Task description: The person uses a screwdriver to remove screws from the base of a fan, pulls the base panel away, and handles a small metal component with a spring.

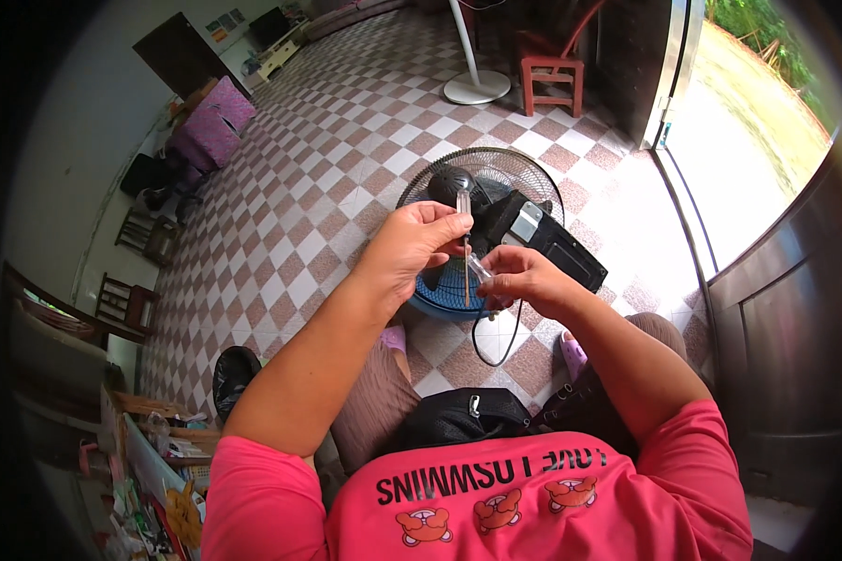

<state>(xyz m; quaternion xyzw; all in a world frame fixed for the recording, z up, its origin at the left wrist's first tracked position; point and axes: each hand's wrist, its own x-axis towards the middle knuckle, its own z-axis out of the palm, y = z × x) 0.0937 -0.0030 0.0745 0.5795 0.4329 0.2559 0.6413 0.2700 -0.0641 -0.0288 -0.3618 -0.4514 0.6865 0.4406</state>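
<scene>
A: Floor & room, quick?
B: Checkered tile floor [290, 245], brown & white. Clock from mid-view: white round stand base [477, 87] nr 12, red chair [552, 82] at 1, bright doorway [748, 159] at 2, pink-covered item [213, 126] at 10.
A: Hands' pos?
B: L hand [412, 245] comes up from 7, palm turned in, thumb & fingers closed narrow round a screwdriver [464, 203], by lower end of its handle. R hand [526, 280] comes in from 4, a bit lower, thumb & fingertips pinching a small clear piece [478, 268] right by the shaft. Can't tell if piece & shaft touch.
A: Driver's look?
B: Clear handle up to 12, thin metal shaft down to 6, abt upright in view. It's nr mid-view, betw the hands, in front of the fan [419, 176]. Can't tell if tip touches it.
A: Fan?
B: Lies on tiles nr 1, round dark grille, blue part twd 6, black boxy base [571, 254] twd 4, w/ black cord [513, 348] looping below R hand.
</scene>
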